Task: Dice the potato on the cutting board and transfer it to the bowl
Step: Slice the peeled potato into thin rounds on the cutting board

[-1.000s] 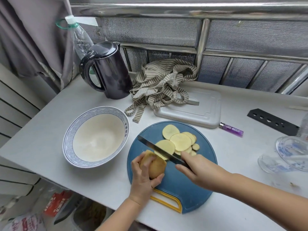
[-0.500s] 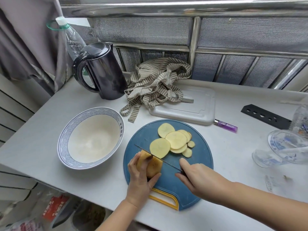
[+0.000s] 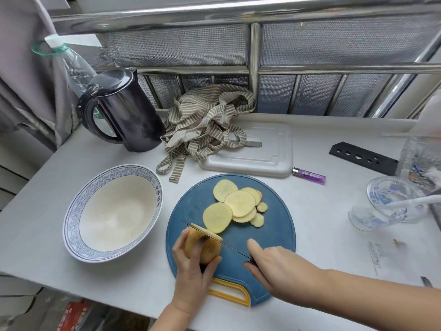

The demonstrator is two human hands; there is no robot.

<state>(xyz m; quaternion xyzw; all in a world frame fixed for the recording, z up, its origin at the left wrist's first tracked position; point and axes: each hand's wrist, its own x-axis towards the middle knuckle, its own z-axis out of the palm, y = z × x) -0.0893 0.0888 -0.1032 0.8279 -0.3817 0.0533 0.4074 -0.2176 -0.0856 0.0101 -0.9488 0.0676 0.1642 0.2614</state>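
Fingers (image 3: pixel 181 244) of the left hand (image 3: pixel 191 273) curled round the uncut end of the potato (image 3: pixel 211 250), thumb on its near side, at the near-left of the blue cutting board (image 3: pixel 276 237); right hand (image 3: pixel 281 266) wrapped on the handle of the knife (image 3: pixel 235 248), one finger stretched toward the blade, edge set in the potato's far face. Tuck the left fingertips back from the blade, press straight down to match the slices (image 3: pixel 239 203) fanned beyond, and hold the stub firm against rolling. Leave dicing, and the bowl (image 3: pixel 71 212) just left of the board with no potato in it, for afterwards.
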